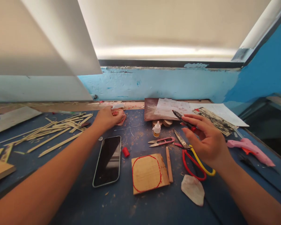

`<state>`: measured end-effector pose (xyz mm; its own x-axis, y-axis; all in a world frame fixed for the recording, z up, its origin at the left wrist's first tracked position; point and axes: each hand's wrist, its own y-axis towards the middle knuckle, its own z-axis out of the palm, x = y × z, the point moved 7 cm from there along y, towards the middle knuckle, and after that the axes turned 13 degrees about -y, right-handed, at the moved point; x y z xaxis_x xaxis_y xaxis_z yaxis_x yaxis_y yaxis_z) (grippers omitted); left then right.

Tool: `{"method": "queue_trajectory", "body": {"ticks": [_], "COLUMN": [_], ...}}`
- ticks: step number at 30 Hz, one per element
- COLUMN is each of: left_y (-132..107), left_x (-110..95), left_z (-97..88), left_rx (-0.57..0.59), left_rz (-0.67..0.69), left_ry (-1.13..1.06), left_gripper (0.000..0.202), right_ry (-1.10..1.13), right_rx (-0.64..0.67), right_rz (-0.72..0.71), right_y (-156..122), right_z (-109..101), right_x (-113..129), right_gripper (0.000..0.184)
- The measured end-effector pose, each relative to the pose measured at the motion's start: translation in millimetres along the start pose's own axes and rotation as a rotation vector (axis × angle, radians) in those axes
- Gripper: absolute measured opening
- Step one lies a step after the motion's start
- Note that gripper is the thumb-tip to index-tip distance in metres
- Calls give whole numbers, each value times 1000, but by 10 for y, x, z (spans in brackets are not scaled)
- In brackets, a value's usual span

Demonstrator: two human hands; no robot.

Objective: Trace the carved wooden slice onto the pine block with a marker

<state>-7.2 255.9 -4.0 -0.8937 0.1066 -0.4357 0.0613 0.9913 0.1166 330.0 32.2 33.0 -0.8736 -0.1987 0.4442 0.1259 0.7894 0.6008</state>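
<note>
At the back of the table my left hand (107,117) has its fingers closed round a small pinkish-red object (122,120), whose kind I cannot make out. My right hand (204,136) grips a dark marker (178,115) with a red part near the fingers; its tip points up to the left. A loose red marker cap (125,152) lies beside the phone (107,161). Nearer to me is a square wooden piece (146,173) with a rounded red outline drawn on it. Scissors (194,162) with red and yellow handles lie just below my right hand.
Several thin wooden sticks (58,132) spread over the left side. In the middle are thread snips (162,141), a small glue bottle (156,129) and a wooden stick (169,165). A pink glue gun (251,150) and burnt-looking sticks (216,120) lie right.
</note>
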Motion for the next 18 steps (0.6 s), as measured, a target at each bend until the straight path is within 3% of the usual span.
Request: {"method": "queue_trajectory", "body": {"ticks": [4, 9, 14, 18], "left_y": [-46, -94, -179, -122], "left_x": [97, 531, 768, 652], "left_z": [-202, -407, -218, -99], "left_rx": [-80, -33, 136, 182], "left_rz": [-10, -163, -185, -94], "left_ry": [-10, 47, 89, 58], "left_gripper": [46, 43, 42, 42], "right_ry": [-11, -17, -20, -28], "right_rx": [-3, -25, -23, -13], "right_rz": [-6, -1, -6, -12], "right_y": [12, 16, 13, 16], "right_z": [-9, -27, -32, -15], "right_x": [-6, -10, -7, -14], "right_gripper": [34, 34, 34, 35]}}
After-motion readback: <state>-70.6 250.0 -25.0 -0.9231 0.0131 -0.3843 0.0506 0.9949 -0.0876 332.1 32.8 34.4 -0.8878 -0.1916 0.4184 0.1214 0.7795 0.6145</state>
